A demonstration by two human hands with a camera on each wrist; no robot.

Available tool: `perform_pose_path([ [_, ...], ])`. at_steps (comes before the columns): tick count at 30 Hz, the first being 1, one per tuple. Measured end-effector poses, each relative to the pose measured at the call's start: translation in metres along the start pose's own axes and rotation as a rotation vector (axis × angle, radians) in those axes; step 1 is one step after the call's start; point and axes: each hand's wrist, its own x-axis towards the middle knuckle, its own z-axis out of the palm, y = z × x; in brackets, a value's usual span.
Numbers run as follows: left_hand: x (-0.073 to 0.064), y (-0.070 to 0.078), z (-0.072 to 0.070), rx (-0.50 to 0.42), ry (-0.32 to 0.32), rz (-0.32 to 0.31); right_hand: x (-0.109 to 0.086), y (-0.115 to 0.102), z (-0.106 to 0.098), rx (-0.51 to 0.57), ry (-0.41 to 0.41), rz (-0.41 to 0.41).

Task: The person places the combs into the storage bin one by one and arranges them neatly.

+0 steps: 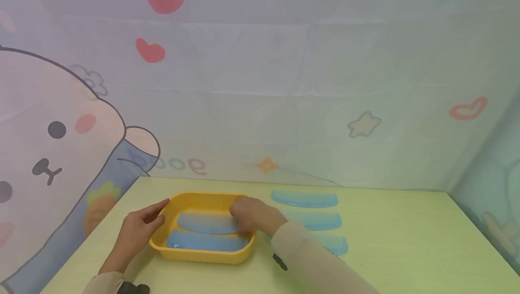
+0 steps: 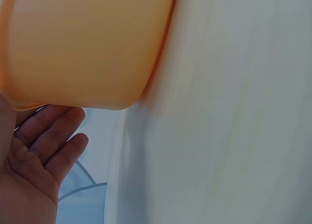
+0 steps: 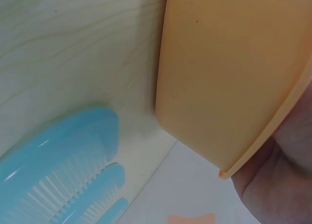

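Two blue combs, a rear comb [image 1: 207, 223] and a front comb [image 1: 205, 240], lie in a yellow plastic tray [image 1: 203, 257]. My right hand [image 1: 253, 215] reaches over the tray's right side with curled fingers, gripping the right end of the rear comb. In the right wrist view, the tray wall [image 3: 229, 77] hides those fingertips. At the tray's left end, my left hand [image 1: 140, 228] touches the rim with thumb and fingers spread. The left wrist view shows its fingers [image 2: 61, 138] loosely extended beside the tray's outer wall.
Right of the tray, three more blue combs lie in a column: a far comb [image 1: 304, 199], a middle comb [image 1: 321, 221] and a near comb [image 1: 335, 243]. My right sleeve [image 1: 308, 258] partly covers the near ones. A printed cloth [image 1: 260, 118] hangs behind the table [image 1: 406, 235].
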Motion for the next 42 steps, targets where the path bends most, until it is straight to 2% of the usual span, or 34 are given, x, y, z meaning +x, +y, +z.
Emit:
perform_pose_path([
  [11, 0.001, 0.000, 0.001, 0.000, -0.012, -0.015, -0.002, 0.000, 0.003, -0.018, 0.062, -0.011],
  [19, 0.000, 0.001, 0.002, 0.015, -0.017, -0.028, -0.011, 0.003, 0.004, 0.088, 0.175, -0.044],
  [23, 0.000, 0.001, 0.002, 0.015, -0.018, -0.026, -0.025, 0.005, -0.001, 0.138, 0.234, -0.068],
  [33, 0.001, -0.001, 0.000, 0.003, -0.009, -0.004, -0.072, 0.016, -0.006, 0.297, 0.428, -0.172],
  [37, 0.001, -0.001, 0.001, -0.004, -0.010, 0.002, -0.091, 0.026, -0.001, 0.352, 0.451, -0.166],
  [42, 0.000, -0.001, 0.001, 0.001, -0.015, 0.002, -0.113, 0.040, 0.009, 0.390, 0.433, -0.131],
])
